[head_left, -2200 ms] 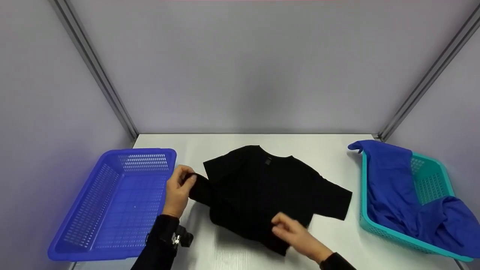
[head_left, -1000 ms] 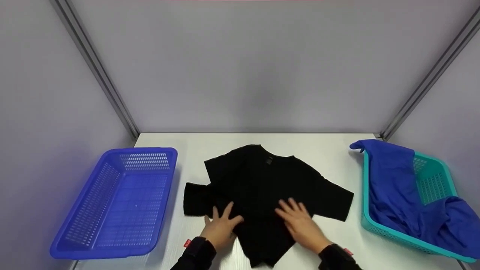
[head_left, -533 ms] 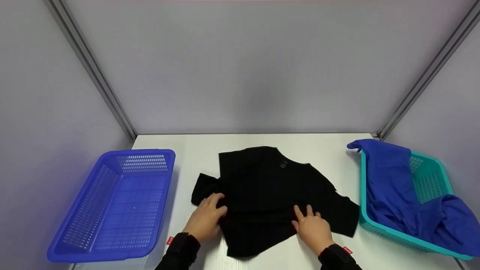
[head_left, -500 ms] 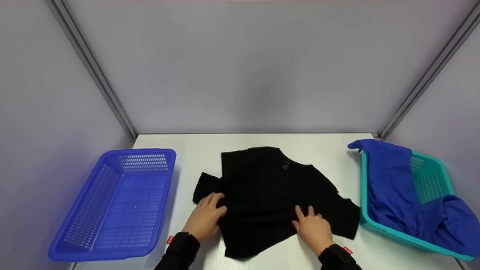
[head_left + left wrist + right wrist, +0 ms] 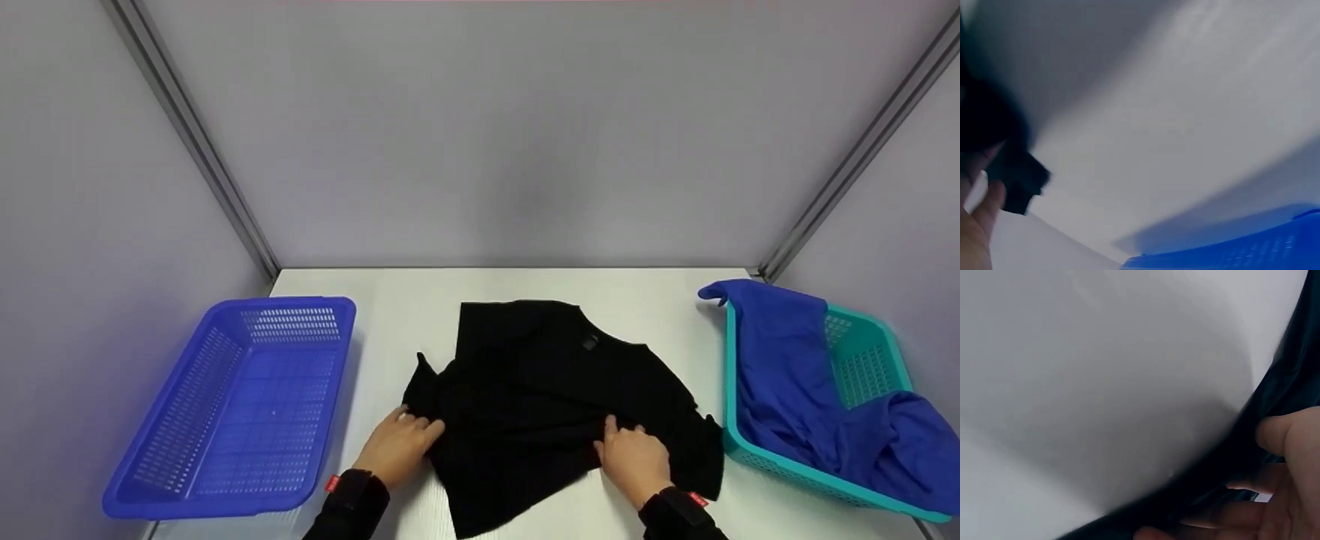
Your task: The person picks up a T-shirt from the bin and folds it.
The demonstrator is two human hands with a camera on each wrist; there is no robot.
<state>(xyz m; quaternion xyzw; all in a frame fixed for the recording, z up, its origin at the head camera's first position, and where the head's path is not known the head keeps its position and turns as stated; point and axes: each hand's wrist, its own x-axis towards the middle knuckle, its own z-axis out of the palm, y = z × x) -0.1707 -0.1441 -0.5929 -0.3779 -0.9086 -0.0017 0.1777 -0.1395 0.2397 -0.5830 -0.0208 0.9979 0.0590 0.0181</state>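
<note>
A black short-sleeved T-shirt (image 5: 540,397) lies rumpled across the white table, its neck label toward the far right. My left hand (image 5: 397,448) pinches the shirt's left side below the bunched cloth, with the fingers curled. On the other side my right hand (image 5: 636,461) grips the shirt's edge near the right sleeve. In the right wrist view, the thumb and fingers of that hand (image 5: 1292,478) are curled about the dark cloth (image 5: 1213,467). Only part of the left hand (image 5: 979,230) shows in the left wrist view, beside dark, blurred fabric.
At the left stands a blue perforated basket (image 5: 341,367) with nothing in it. A teal basket (image 5: 729,375) at the right holds blue cloth (image 5: 784,360) that hangs over its rim. Grey panels (image 5: 510,135) enclose the white table (image 5: 390,300).
Earlier my left hand lifted a sleeve, then both hands lay spread on the shirt. Since then they have taken hold of its sides, and the shirt has slid right and nearer, bunching up.
</note>
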